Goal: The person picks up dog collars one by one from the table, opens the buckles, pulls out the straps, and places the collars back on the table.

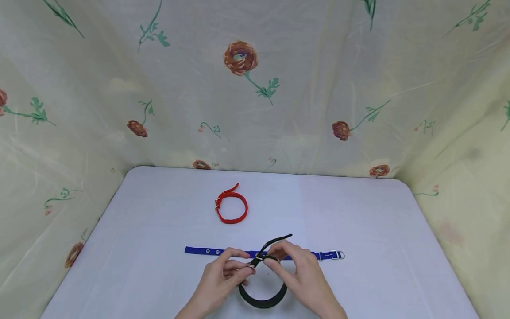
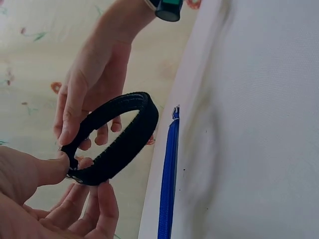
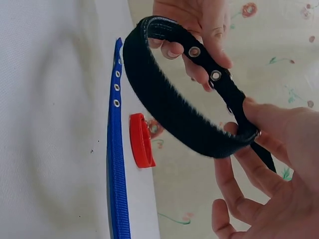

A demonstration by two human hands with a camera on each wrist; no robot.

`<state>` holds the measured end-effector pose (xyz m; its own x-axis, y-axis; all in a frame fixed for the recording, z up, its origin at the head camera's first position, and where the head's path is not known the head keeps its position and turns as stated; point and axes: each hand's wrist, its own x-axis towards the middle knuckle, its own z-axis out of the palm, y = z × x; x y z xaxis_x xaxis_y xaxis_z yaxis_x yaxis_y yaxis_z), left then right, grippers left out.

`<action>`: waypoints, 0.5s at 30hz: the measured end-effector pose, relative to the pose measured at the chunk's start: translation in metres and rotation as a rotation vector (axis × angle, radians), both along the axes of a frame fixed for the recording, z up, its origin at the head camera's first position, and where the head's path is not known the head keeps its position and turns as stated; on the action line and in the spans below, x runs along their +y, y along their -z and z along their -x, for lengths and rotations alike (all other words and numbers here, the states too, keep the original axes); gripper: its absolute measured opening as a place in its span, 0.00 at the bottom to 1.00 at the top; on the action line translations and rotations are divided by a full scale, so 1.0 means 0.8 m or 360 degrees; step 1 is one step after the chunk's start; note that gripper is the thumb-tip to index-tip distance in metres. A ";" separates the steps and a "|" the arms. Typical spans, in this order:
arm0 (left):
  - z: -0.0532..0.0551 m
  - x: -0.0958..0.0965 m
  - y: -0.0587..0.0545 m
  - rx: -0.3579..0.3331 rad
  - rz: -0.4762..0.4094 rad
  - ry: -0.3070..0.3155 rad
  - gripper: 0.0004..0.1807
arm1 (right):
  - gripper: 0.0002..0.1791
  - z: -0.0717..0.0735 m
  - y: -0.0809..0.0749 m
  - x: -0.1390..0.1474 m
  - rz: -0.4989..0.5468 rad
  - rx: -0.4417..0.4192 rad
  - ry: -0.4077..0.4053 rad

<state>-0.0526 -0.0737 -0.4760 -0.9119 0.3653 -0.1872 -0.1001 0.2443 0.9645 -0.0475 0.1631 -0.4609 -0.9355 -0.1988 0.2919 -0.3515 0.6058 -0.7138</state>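
Both hands hold a black collar [image 1: 263,303] bent into a loop above the near part of the table. With thumb and fingers, the left hand [image 1: 223,277] pinches it by the metal buckle. The right hand [image 1: 300,274] pinches the strap just right of the buckle, and the strap's free tip points up and right. In the right wrist view, metal-ringed holes [image 3: 215,75] show along the black strap. Behind the hands a blue collar [image 1: 199,250] lies stretched flat, its middle partly hidden by them. A red collar [image 1: 232,220], fastened in a loop, lies farther back.
The white table [image 1: 358,212] is bounded at the back and sides by a pale curtain [image 1: 303,88] printed with flowers. The blue collar's metal ring end [image 1: 338,254] lies to the right of the right hand.
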 end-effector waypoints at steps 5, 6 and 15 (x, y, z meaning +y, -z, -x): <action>-0.003 0.002 -0.002 -0.0013 0.0014 -0.0050 0.20 | 0.08 -0.001 -0.001 -0.003 0.0060 -0.0032 0.0101; -0.004 0.002 -0.003 -0.0005 0.0022 -0.0063 0.19 | 0.08 -0.001 -0.001 -0.004 0.0084 -0.0053 0.0126; -0.006 0.003 0.000 0.0018 0.0094 -0.0006 0.17 | 0.08 -0.003 -0.009 -0.003 0.0174 -0.0210 0.0217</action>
